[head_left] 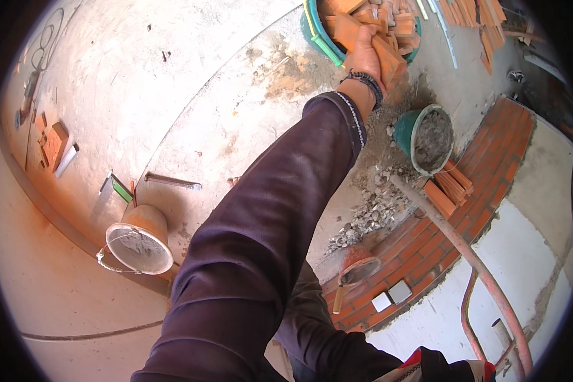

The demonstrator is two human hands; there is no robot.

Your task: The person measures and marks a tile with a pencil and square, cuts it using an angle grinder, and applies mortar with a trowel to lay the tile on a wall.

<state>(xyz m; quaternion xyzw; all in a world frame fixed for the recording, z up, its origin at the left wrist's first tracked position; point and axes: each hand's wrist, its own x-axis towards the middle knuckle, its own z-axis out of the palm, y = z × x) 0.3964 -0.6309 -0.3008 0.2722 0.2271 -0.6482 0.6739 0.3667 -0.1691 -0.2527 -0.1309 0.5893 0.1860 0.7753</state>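
My left hand (365,58), with dark bracelets at the wrist, reaches out to the far edge of the view. It is closed round a flat orange brick (389,62) over a green tub (312,30). More orange bricks and broken pieces (401,25) fill that tub. Some of the grip is hidden behind the hand. My right hand is out of view.
A green bucket of grey mortar (433,139) stands by stacked bricks (449,191). Rubble (382,210) borders a brick course (426,245) holding a trowel-like scoop (358,267). A pole (458,245) slants at right. Another bucket (140,239) sits left.
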